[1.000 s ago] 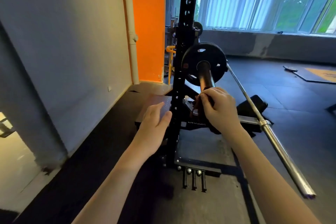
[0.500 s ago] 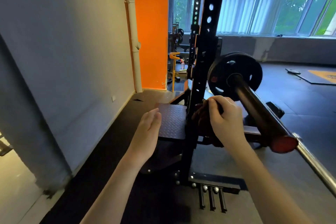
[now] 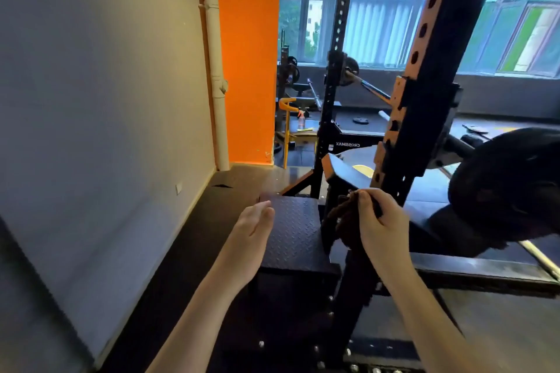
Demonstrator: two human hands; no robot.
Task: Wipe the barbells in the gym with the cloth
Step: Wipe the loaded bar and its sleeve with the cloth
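My right hand (image 3: 380, 225) is shut on a dark brown cloth (image 3: 341, 222), held beside the black rack upright (image 3: 424, 118) and off the bar. The near barbell's black weight plate (image 3: 509, 188) fills the right edge, and a short piece of its steel bar (image 3: 542, 259) shows below it. My left hand (image 3: 253, 228) hangs open and flat over a black checker-plate platform (image 3: 295, 239), holding nothing. A second loaded barbell (image 3: 368, 85) rests on another rack further back.
A grey wall (image 3: 100, 100) runs close on the left, with an orange wall (image 3: 248, 54) and a white pipe (image 3: 213, 60) behind. The rack's base beam (image 3: 485, 274) and bolts lie low ahead. A yellow stand (image 3: 286, 118) and spray bottle (image 3: 301, 119) sit further back.
My view has moved left and closer to the rack, so the barbell end slid off to the right. My right hand with the cloth came off the bar sleeve; the left hand stayed open.
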